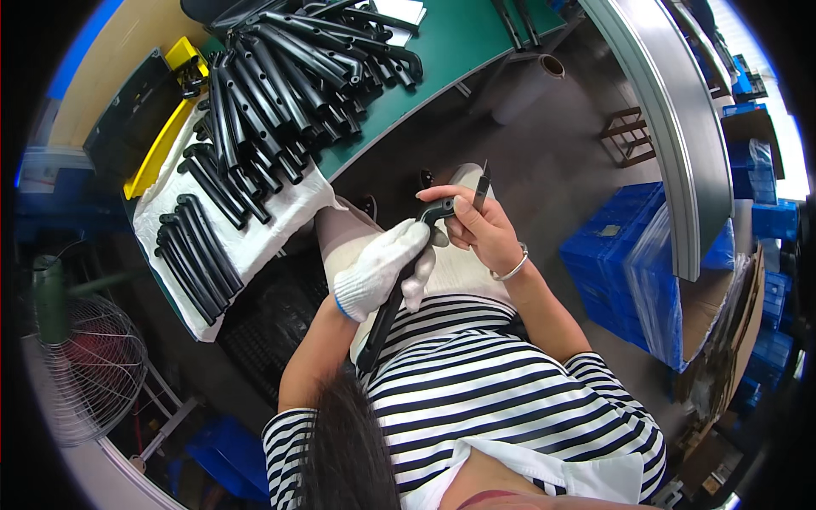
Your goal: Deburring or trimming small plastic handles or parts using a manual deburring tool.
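Observation:
My left hand (380, 269), in a white knit glove, grips a long black plastic handle part (393, 299) that runs from my lap up to a curved end. My bare right hand (478, 229) holds a small thin knife (482, 186), blade pointing up, with its fingers against the curved top end of the black part. A silver bangle (512, 270) sits on my right wrist. Both hands are over my lap, in front of the green table (459, 47).
Several black handle parts are piled on the green table (289, 68) and laid in rows on a white cloth (280, 221) at left. A yellow and black tray (161, 136) stands further left, a fan (81, 357) at lower left, blue crates (620, 255) at right.

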